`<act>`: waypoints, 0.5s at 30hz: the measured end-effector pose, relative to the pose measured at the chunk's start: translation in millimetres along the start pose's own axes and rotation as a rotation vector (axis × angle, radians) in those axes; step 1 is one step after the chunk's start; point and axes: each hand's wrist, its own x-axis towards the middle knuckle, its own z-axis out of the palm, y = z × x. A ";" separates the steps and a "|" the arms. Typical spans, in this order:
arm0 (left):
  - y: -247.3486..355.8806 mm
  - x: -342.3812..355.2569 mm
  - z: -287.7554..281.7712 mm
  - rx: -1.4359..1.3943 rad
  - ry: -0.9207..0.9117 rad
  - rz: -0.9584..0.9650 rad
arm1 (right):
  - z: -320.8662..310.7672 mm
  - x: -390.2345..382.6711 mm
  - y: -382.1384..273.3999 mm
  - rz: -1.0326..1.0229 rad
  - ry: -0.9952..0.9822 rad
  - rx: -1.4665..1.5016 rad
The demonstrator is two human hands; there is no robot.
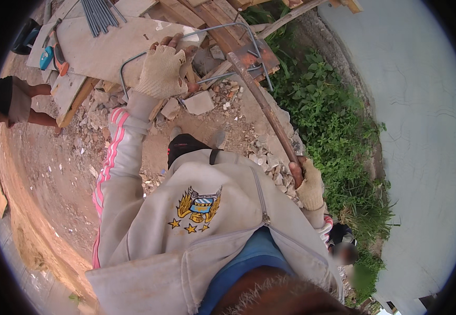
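Observation:
My left hand (161, 71), in a worn cream glove with bare fingertips, is closed on a steel rod (216, 28) bent into an angular, frame-like shape. The rod reaches from beside my left wrist across to a small metal plate (250, 56) on the timber bench. In my right hand (307, 184), gloved the same way, is the lower end of a long rusty metal bar (264, 102). The bar slants up and left, and its far end lies by the plate, next to the bent rod. How the bar meets the rod is too small to make out.
Straight steel rods (98, 17) lie on a board (89, 47), near an orange-and-black-handled tool (59, 59) and a teal tool (46, 58). Rubble (199, 103) covers the ground below. Green plants (322, 115) border a pale wall (422, 131). A person (20, 100) stands at left, another (340, 244) lower right.

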 end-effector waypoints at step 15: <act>1.4 -3.1 2.3 -0.146 0.033 -0.003 | -28.8 -3.0 58.9 0.072 0.006 -0.161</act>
